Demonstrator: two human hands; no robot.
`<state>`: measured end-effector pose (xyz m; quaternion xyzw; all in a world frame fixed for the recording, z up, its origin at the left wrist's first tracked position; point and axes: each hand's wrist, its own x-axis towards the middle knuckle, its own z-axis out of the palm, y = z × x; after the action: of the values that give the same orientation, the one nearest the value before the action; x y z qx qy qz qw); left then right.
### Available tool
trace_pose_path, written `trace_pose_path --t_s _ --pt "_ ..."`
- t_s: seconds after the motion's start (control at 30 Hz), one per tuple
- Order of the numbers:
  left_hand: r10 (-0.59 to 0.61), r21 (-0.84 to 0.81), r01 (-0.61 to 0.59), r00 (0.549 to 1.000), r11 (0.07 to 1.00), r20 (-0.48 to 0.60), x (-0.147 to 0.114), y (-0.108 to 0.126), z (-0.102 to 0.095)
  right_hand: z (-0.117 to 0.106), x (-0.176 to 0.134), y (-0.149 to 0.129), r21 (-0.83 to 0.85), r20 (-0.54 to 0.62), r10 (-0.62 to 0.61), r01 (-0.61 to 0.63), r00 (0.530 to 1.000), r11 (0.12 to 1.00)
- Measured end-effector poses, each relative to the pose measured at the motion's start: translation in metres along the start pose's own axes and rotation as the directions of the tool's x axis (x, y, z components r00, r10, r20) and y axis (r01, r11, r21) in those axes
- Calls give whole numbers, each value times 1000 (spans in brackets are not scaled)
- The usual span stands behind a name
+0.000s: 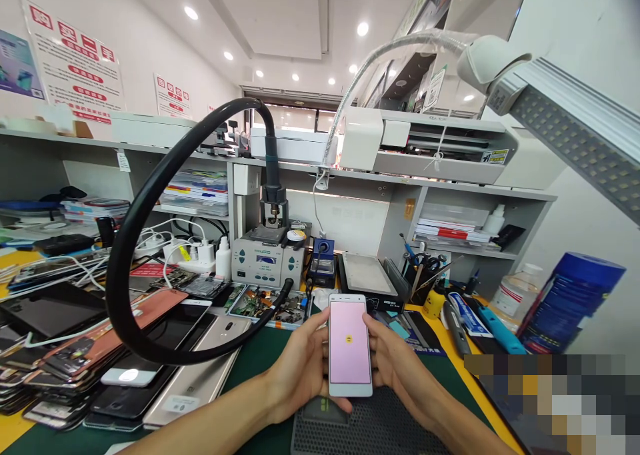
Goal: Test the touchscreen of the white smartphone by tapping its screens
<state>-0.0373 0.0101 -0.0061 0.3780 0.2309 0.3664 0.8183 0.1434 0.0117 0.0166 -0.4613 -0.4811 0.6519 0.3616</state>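
A white smartphone (350,368) is held upright in front of me, its lit screen pale pink with a small yellow icon in the middle. My left hand (303,358) grips its left edge, fingers curled behind it and the thumb along the side. From the other side, my right hand (397,358) holds the right edge, with its thumb near the screen's upper corner. The fingers behind the phone are partly hidden. Beneath the phone lies a dark perforated mat (370,435) on a green work mat (273,348).
Stacked phones and phone parts (65,348) crowd the left. A thick black hose (117,262) loops up from the hot-air station (265,258). Circuit boards fill a tray (275,324) behind my left hand. A lamp (575,122) overhangs the right, above a blue canister (570,302) and a clear bottle (517,295).
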Motion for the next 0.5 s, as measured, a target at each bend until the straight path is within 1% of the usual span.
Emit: trace_pose_path --t_s 0.07,0.13,0.17,0.2,0.23,0.27,0.3,0.33,0.37,0.4,0.43,0.47,0.5 --pt "-7 -36 7 1000 999 -15 0 1 0 -2 2 0 -68 -28 -85 83 996 994" --pt "-1 -51 -2 999 999 -41 -1 1 1 -8 4 3 -153 -95 -204 188 974 970" --pt "3 -53 -6 999 999 -54 -1 1 1 -11 5 4 -221 -149 -297 261 943 940" --pt "9 -54 -12 998 998 -65 -1 1 2 -15 5 7 -316 -196 -415 343 889 885" --pt "14 -54 -18 997 998 -70 -2 1 3 -18 5 9 -437 -215 -551 425 806 792" --pt "17 -53 -21 997 998 -71 -3 2 3 -21 4 12 -577 -185 -695 495 695 649" --pt "18 -52 -22 997 998 -69 -3 2 4 -22 1 14 -699 -101 -814 541 572 467" --pt "18 -51 -22 998 998 -64 -4 1 4 -22 -1 16 -772 12 -889 569 457 282" --pt "19 -50 -22 998 998 -59 -4 1 4 -21 -4 18 -800 129 -920 586 370 124" --pt "22 -49 -24 998 999 -53 -4 1 4 -20 -8 19 -803 227 -924 596 308 2" --pt "25 -46 -27 999 999 -47 -4 1 4 -18 -11 20 -795 301 -913 601 275 -80" --pt "29 -42 -31 999 999 -43 -4 1 3 -15 -13 20 -787 354 -895 603 269 -130" --pt "33 -38 -35 999 999 -40 -3 0 3 -13 -15 20 -783 387 -879 603 278 -154"
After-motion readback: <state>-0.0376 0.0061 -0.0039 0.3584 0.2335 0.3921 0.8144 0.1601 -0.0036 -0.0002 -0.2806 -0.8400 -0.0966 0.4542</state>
